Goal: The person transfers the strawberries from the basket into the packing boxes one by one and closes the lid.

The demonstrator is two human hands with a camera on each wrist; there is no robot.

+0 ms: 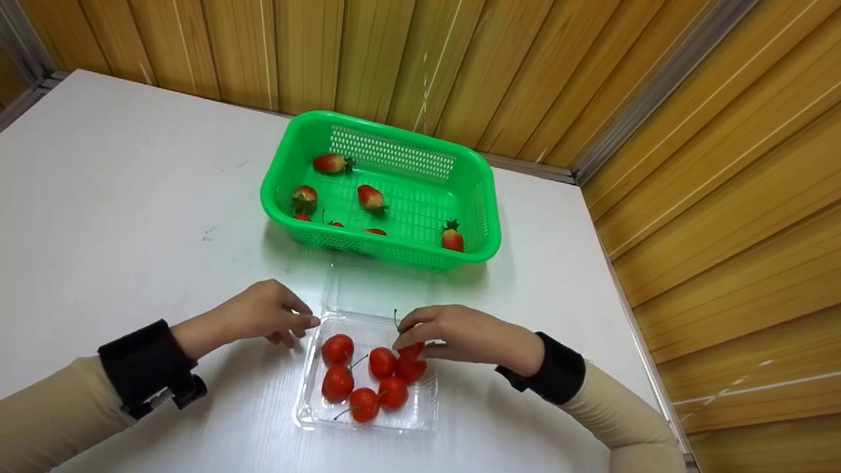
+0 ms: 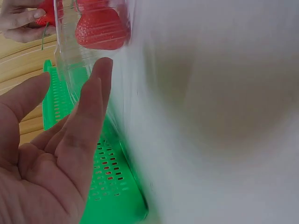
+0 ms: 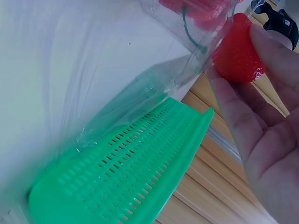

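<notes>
My right hand pinches a cherry-like red fruit between thumb and fingers, over the right side of a clear plastic box. The fruit is bumpy-skinned, and a thin green stem rises beside the fingers in the head view. Several similar red fruits lie in the box, some with stems showing. At the box's back left corner is my left hand, fingertips right at the rim. Its thumb and fingers stand apart with nothing between them in the left wrist view. The box's clear lid lies folded back.
Behind the box stands a green perforated basket, overlapping the lid's far end. It holds several strawberries with leafy tops and a few red fruits partly hidden by its front wall. Wood-patterned panels border the white table behind and at right.
</notes>
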